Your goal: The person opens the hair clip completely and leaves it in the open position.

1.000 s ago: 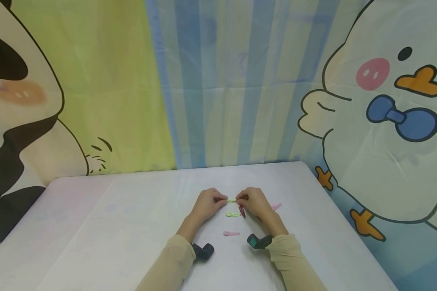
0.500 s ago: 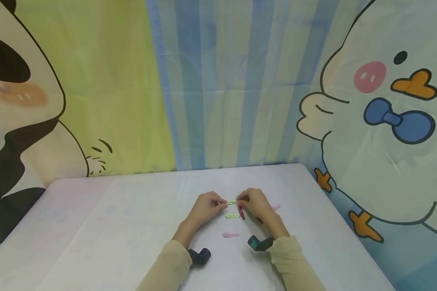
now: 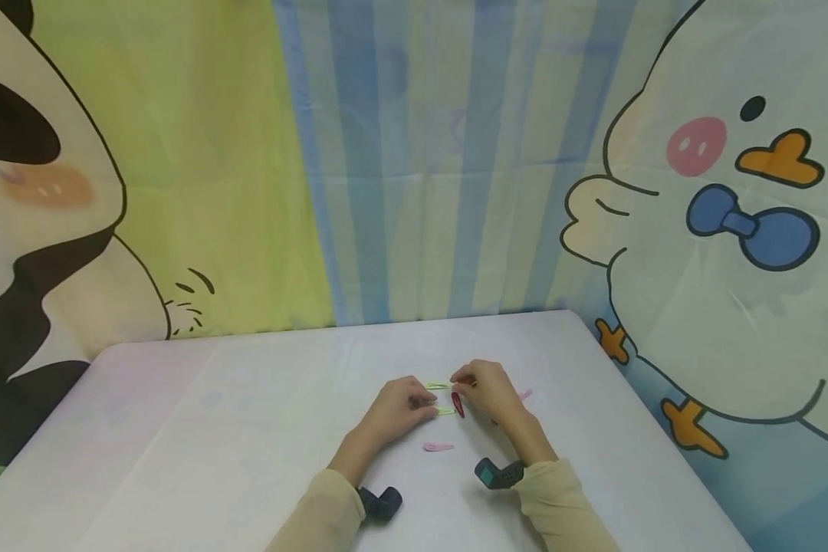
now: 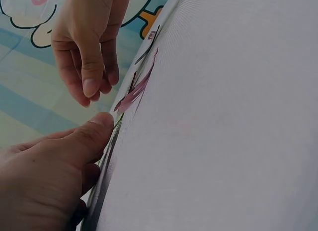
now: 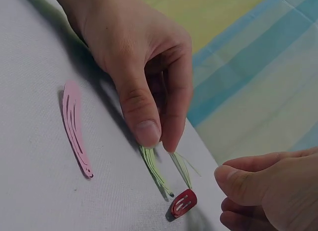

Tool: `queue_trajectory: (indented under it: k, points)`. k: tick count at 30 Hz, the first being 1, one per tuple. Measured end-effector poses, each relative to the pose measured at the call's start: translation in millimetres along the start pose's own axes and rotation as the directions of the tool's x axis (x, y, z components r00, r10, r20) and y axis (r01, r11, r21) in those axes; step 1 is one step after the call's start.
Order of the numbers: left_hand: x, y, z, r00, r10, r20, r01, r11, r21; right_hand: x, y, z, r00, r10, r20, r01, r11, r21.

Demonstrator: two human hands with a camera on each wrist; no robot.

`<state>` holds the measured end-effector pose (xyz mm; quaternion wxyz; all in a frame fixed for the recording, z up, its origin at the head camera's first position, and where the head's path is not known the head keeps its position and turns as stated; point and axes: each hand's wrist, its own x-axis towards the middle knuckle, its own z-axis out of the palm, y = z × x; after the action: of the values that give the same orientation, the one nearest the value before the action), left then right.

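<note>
Two light-green snap hair clips lie on the table, one behind the other. My left hand (image 3: 402, 408) is over the left end of the nearer green clip (image 5: 155, 169), thumb right at it, a gap between thumb and forefinger. The farther green clip (image 3: 437, 386) lies flat, just left of my right fingertips. My right hand (image 3: 484, 386) hovers beside it with loosely bent fingers and nothing visible between them. A red hair clip (image 3: 458, 405) lies slanted just below the right hand. Nearer to me is a pink hair clip (image 5: 74, 126).
A second pink clip (image 3: 525, 394) shows partly behind the right hand. The white tabletop (image 3: 214, 445) ends at a back edge against a printed curtain (image 3: 421, 192). Dark wrist cameras (image 3: 381, 504) jut inward from both wrists.
My left hand has left the end of the farther green clip and come toward me to the nearer one. The right fingertips have drawn slightly away from the farther clip.
</note>
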<state>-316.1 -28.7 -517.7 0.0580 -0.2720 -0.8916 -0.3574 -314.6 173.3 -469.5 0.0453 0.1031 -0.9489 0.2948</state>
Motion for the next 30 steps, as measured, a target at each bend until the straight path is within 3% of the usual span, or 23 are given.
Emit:
queue_trajectory:
  k: [11,18,24,30]
  points:
    - [-1.0,-7.4,5.0,1.0,0.009,-0.022,-0.009,1.0,0.025,-14.0,-6.3,-2.2,1.0,-0.009,-0.008,0.009,1.0,0.027]
    - [-5.6,-4.5,3.8,1.0,-0.013,-0.023,0.013,1.0,0.018,-21.1,-9.9,1.7,1.0,-0.001,0.021,0.001,1.0,0.011]
    - [-9.5,-1.6,-0.6,0.996,0.019,-0.082,-0.019,1.0,0.004,-23.6,-11.8,2.5,0.999,-0.035,0.022,0.035,0.999,-0.005]
    - [-9.4,-2.1,-0.2,0.991,-0.012,-0.133,0.007,0.999,-0.039,-23.4,-8.8,1.4,0.998,-0.07,0.007,0.07,0.998,-0.004]
